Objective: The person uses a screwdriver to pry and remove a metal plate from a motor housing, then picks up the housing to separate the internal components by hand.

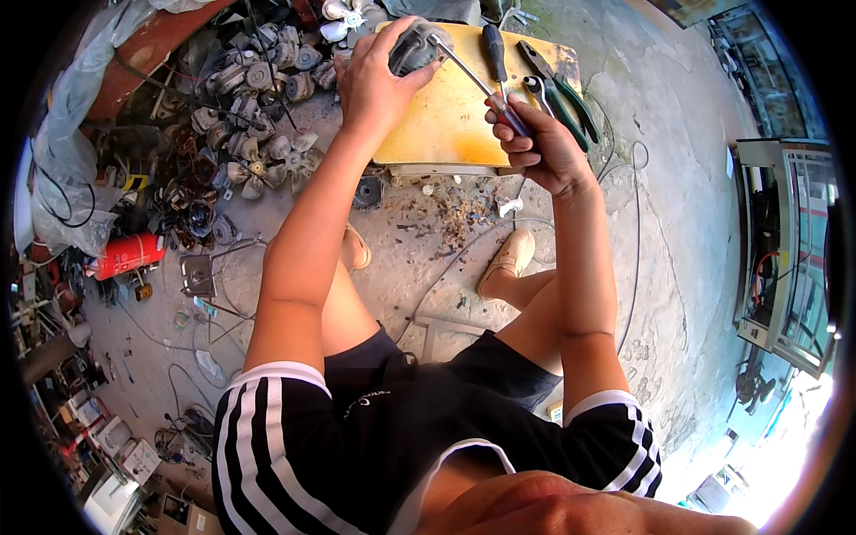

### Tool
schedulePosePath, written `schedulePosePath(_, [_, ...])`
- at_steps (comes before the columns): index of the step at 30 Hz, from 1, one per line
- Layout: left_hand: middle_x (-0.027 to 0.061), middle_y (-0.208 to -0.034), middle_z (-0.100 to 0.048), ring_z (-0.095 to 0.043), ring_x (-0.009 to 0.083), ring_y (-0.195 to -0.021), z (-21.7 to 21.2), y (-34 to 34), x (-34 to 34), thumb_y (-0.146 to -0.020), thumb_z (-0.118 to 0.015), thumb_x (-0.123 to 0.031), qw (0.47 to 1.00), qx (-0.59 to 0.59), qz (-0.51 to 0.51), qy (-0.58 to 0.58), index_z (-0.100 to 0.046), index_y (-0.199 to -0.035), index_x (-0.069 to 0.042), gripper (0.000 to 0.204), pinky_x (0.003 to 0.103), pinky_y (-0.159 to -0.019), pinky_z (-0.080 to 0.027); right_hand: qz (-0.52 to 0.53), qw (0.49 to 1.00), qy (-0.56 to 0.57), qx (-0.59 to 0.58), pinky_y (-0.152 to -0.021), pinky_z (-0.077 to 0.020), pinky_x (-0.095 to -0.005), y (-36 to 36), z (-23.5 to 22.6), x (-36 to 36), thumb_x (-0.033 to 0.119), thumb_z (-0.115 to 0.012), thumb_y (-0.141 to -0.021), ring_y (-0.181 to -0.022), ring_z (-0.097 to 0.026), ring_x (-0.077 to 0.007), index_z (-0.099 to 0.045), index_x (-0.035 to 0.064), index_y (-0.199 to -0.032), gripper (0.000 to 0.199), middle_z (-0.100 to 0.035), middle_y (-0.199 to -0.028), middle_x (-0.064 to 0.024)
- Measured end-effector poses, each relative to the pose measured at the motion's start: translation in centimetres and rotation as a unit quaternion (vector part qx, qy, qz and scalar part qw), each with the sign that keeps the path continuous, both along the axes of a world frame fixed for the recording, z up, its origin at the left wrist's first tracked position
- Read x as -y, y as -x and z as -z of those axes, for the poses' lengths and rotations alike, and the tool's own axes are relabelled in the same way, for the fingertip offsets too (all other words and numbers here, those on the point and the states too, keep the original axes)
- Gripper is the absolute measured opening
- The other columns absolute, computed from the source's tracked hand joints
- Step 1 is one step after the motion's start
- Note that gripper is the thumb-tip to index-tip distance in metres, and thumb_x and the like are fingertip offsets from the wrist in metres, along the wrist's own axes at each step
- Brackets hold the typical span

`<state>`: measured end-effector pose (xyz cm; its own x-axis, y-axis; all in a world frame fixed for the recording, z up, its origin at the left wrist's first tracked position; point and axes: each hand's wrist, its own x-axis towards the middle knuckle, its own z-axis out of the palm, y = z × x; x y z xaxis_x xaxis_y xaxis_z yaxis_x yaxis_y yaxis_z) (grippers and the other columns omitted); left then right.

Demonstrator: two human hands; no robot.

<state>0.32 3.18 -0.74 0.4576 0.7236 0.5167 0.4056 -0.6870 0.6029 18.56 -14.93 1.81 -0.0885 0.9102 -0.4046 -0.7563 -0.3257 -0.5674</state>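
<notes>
At the yellow bench's (428,134) far left, the left hand (374,85) clamps its fingers on the motor (413,52), probably bracing it. The right hand (548,143) wraps its fingers round the screwdriver (513,116), tip against the motor. Pliers (548,76) lie near, seemingly handy.

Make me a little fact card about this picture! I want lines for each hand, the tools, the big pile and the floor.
Left hand: holding a rounded grey part
Right hand: gripping a reddish-handled screwdriver, its tip at that part
Other tools: black-handled screwdriver and green-handled pliers, on the yellow board
Big pile: motor-like parts, left of the board
Floor: grey, with scattered brown bits near the tan shoes
</notes>
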Motion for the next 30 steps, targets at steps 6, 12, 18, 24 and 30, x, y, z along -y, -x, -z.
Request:
schedulePosePath(6, [0.0083,-0.124,-0.067,-0.063,0.0304,-0.114,-0.4,0.0,0.3,-0.077,-0.084,-0.042,0.999,-0.009,-0.020,-0.026,-0.060,-0.135,-0.027,0.064,0.044,-0.102,-0.043,0.089,0.906,-0.003,0.413,-0.058,-0.0347,-0.0158,2.4,-1.1,0.1,0.034,-0.071,-0.096,-0.072,-0.047,0.0003,-0.064,0.0096,-0.114,0.030,-0.055,-0.086,0.0072])
schedulePosePath(12, [0.0078,-0.124,-0.067,-0.063,0.0292,-0.114,-0.4,0.1,0.3,-0.077,-0.084,-0.042,0.999,-0.013,-0.020,-0.033,-0.060,-0.136,-0.027,0.066,0.043,-0.103,-0.041,0.032,0.899,0.080,0.429,-0.058,-0.0346,-0.0175,2.9,-2.6,-0.2,0.045,-0.062,-0.100,-0.071,-0.044,-0.0020,-0.067,0.0073,-0.121,0.043,-0.060,-0.092,0.0047])
schedulePosePath(18, [0.0074,-0.126,-0.066,-0.062,0.0285,-0.115,-0.5,0.1,0.3,-0.077,-0.084,-0.042,0.999,-0.016,-0.017,-0.033,-0.060,-0.136,-0.026,0.065,0.043,-0.104,-0.040,0.044,0.865,-0.001,0.500,-0.075,-0.0437,-0.0185,1.3,-1.1,0.2,0.047,-0.064,-0.098,-0.079,-0.053,-0.0060,-0.069,0.0051,-0.118,0.047,-0.066,-0.101,-0.0006])
schedulePosePath(24, [0.0075,-0.124,-0.066,-0.062,0.0292,-0.115,-0.3,-0.1,0.3,-0.077,-0.083,-0.042,0.999,-0.011,-0.021,-0.036,-0.060,-0.135,-0.025,0.064,0.045,-0.102,-0.040,0.188,0.696,-0.040,0.692,-0.073,-0.0498,-0.0291,1.6,0.1,0.1,0.034,-0.079,-0.086,-0.078,-0.063,-0.0199,-0.071,-0.0001,-0.102,0.039,-0.062,-0.096,-0.0099])
schedulePosePath(30, [0.0056,-0.122,-0.062,-0.059,0.0273,-0.118,0.5,-0.3,0.0,-0.076,-0.082,-0.044,1.000,0.008,-0.015,-0.005,-0.058,-0.135,-0.032,0.065,0.067,-0.112,-0.024,0.143,0.744,-0.006,0.653,-0.066,-0.0482,-0.0274,2.7,-0.3,0.1,0.038,-0.078,-0.088,-0.077,-0.059,-0.0152,-0.068,0.0025,-0.108,0.042,-0.068,-0.097,-0.0101])
